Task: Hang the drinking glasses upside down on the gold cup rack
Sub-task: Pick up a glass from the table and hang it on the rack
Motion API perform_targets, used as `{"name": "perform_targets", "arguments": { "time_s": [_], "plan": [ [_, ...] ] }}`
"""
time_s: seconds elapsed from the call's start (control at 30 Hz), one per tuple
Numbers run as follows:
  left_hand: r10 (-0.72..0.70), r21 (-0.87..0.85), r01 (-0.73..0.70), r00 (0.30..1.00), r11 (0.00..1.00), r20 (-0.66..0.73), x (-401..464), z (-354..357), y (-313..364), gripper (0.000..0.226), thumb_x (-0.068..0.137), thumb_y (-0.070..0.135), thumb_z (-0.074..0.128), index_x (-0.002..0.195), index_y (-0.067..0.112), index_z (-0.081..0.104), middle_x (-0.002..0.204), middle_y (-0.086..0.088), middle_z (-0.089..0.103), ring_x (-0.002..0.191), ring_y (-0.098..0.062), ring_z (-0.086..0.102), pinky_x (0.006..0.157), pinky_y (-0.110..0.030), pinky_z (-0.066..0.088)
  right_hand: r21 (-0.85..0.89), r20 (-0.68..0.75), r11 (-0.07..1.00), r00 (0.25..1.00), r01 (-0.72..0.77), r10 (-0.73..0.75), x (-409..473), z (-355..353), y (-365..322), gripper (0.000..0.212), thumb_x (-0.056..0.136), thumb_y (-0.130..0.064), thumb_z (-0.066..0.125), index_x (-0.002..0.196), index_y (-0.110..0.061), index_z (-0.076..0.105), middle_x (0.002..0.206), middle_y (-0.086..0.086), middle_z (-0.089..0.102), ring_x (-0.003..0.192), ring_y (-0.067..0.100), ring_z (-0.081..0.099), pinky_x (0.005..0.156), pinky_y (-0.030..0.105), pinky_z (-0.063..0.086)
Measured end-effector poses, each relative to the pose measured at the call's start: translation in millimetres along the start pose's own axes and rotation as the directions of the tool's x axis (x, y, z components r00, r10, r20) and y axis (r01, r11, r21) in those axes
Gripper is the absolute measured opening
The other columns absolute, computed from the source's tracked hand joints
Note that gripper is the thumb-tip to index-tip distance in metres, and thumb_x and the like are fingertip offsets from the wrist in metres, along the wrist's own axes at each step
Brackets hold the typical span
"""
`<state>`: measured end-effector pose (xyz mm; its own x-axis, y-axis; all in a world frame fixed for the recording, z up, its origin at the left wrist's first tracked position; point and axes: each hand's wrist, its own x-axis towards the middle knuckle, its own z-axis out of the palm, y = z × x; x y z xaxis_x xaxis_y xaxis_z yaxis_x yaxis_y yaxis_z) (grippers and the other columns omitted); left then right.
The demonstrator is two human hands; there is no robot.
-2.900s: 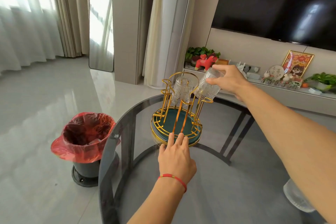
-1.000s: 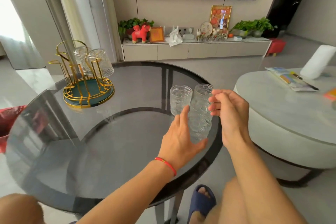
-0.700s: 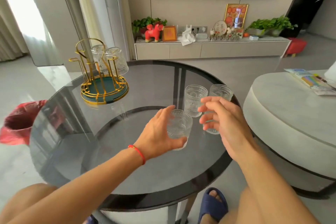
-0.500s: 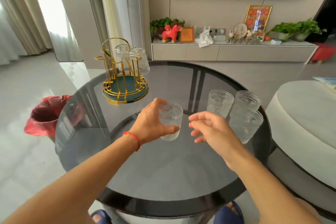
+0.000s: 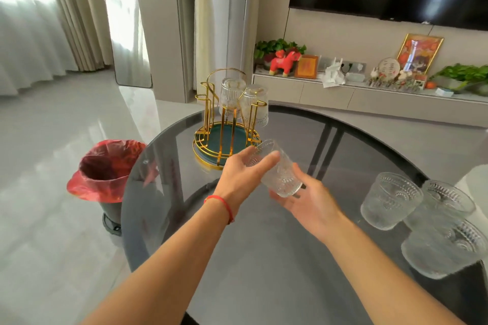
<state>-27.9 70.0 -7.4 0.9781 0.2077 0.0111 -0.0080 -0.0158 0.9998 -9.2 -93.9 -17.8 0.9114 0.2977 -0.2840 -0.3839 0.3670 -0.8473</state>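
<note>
The gold cup rack (image 5: 227, 137) with a teal base stands at the far left of the round dark glass table (image 5: 264, 258). Two glasses (image 5: 243, 103) hang upside down on its far prongs. My left hand (image 5: 243, 174) grips a clear embossed glass (image 5: 280, 174), tilted with its mouth toward the rack, just in front of the rack. My right hand (image 5: 309, 200) lies under the glass's base, fingers spread and touching it. Three more glasses (image 5: 390, 200) stand upright at the table's right edge.
A bin with a red bag (image 5: 105, 169) stands on the floor left of the table. A low TV cabinet (image 5: 369, 97) with plants, a red toy horse and frames runs along the far wall. Curtains hang at the left.
My left hand has lifted one glass from the group and carried it left toward the rack, tilting it. My right hand has come under its base. The view has swung left.
</note>
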Motion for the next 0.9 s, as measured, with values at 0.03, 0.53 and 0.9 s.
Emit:
{"name": "perform_targets", "arguments": {
  "time_s": [0.03,0.53,0.9],
  "plan": [
    [0.054,0.05,-0.053,0.998,0.997,-0.018,4,-5,3,0.081,0.077,0.071,0.066,0.139,0.019,0.058,0.126,0.006,0.069,0.113,-0.007,0.065,0.095,-0.036,0.057,0.011,-0.028,1.0,1.0,0.011,-0.011,4,2,-3,0.034,0.091,-0.03,0.071,0.118,-0.01,0.074,0.125,0.017,0.075,0.114,0.034,0.072,0.078,0.039,0.065],
    [0.266,0.908,-0.144,0.963,0.394,0.037,35,-52,-50,0.057,0.09,0.027,0.055,0.146,0.031,0.046,0.158,0.003,0.041,0.151,-0.024,0.025,0.121,-0.055,0.022,-0.467,-0.171,0.728,0.757,0.502,-0.631,97,77,-149,0.064,0.085,-0.025,0.083,0.142,-0.016,0.055,0.133,0.004,0.062,0.111,0.017,0.068,0.085,0.046,0.065],
    [0.253,0.926,-0.092,0.967,0.365,-0.004,33,-48,-50,0.065,0.093,0.026,0.055,0.154,0.032,0.034,0.166,-0.002,0.028,0.156,-0.029,0.012,0.12,-0.063,-0.005,-0.678,0.154,0.541,0.816,0.498,-0.558,184,207,-179,0.064,0.08,-0.027,0.086,0.138,-0.017,0.06,0.133,0.008,0.066,0.107,0.025,0.071,0.072,0.038,0.066]
  ]
}}
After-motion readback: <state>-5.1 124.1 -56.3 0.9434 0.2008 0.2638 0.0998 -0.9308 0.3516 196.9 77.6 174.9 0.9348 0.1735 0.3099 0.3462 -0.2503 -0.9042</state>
